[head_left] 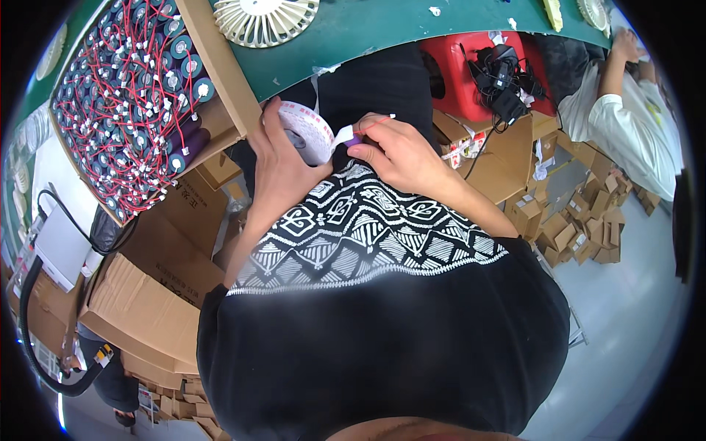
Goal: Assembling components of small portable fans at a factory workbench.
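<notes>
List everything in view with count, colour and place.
Printed ring-shaped roll: one, white, upper centre
Small cylinder: one, purple, beside roll
Wired cylindrical cells: many, purple, teal-topped, cardboard tray upper left
Worktable: one, green, top
Slotted plastic discs: several, cream, worktable
Plastic stool: one, red, upper right
Cabled adapters: several, black, stool
Cardboard boxes: many, brown, both sides
Other people: two, white-clad right, dark-clad left
Patterned shirt: one, black, centre
Left hand: one, bare, holding roll
Right hand: one, bare, pinching cylinder
</notes>
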`<state>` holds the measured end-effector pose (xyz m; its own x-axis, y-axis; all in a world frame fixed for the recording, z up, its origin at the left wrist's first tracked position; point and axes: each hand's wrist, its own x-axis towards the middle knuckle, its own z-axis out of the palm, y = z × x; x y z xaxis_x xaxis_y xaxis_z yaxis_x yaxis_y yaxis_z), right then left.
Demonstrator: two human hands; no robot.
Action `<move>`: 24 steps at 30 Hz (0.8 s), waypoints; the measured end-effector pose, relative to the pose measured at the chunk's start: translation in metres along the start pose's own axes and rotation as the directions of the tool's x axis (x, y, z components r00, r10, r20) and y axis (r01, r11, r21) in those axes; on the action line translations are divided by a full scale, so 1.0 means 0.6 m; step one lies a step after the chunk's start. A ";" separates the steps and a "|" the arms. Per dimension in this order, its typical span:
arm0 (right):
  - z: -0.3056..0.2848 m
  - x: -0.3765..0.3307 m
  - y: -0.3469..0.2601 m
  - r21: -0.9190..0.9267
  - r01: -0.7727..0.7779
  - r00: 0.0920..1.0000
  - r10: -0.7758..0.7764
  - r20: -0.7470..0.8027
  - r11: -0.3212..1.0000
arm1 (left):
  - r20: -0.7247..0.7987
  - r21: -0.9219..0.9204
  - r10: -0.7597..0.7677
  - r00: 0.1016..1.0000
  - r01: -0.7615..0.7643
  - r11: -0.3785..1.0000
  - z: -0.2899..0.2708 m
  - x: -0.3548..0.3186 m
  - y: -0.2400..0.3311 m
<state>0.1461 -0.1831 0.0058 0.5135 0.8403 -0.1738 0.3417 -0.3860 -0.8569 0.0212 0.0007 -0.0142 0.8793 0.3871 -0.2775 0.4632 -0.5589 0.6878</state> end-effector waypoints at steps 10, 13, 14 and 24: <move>-0.030 0.010 -0.016 0.159 -0.168 0.985 0.173 -0.013 0.973 | 0.281 -0.294 0.222 0.934 -0.136 0.946 -0.002 0.030 -0.050; -0.037 0.011 -0.016 0.123 -0.131 0.990 0.137 -0.042 0.984 | 0.410 -0.497 0.281 0.868 -0.046 0.866 -0.017 0.044 -0.065; -0.041 0.011 -0.016 0.092 -0.107 0.992 0.113 -0.057 0.990 | 0.465 -0.584 0.320 0.825 0.014 0.812 -0.018 0.049 -0.067; -0.067 0.014 -0.024 -0.115 0.034 0.992 -0.048 -0.120 0.993 | 0.464 -0.674 0.256 0.848 0.151 0.723 0.029 0.066 -0.040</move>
<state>0.1774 -0.1858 0.0361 0.5871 0.8062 -0.0729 0.4476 -0.3983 -0.8006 0.0469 0.0165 -0.0533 0.9156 -0.1552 -0.3710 0.3928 0.1481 0.9076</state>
